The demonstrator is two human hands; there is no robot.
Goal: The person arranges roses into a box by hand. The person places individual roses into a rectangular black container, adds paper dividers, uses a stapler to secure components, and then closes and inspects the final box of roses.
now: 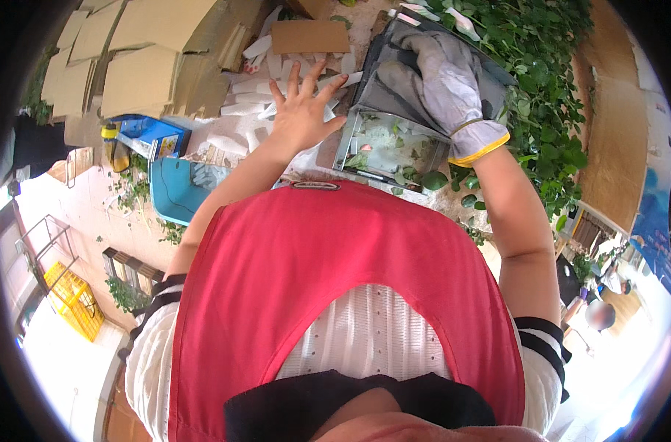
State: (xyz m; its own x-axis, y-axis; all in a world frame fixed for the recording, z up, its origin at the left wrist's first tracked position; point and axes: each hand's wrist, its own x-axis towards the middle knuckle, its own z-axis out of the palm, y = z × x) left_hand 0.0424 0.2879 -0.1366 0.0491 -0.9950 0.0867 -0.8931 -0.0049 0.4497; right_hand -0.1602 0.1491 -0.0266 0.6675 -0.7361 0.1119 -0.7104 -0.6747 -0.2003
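Note:
My left hand is bare, with its fingers spread wide over a layer of white elongated pieces, empty. A white-and-grey work glove with a yellow-edged cuff covers my right hand. That hand lies over a dark grey tray, its gloved fingers stretched out and apart; their tips blend into the grey. Just below the tray sits a clear-sided, metal-edged box with bits of green leaf on it. A brown cardboard piece lies beyond my left fingertips.
Cardboard stacks stand at the far left. Near them are a blue box, a yellow-capped bottle and a light-blue bin. Leafy green stems crowd the right side. A yellow crate sits lower left; another person is at right.

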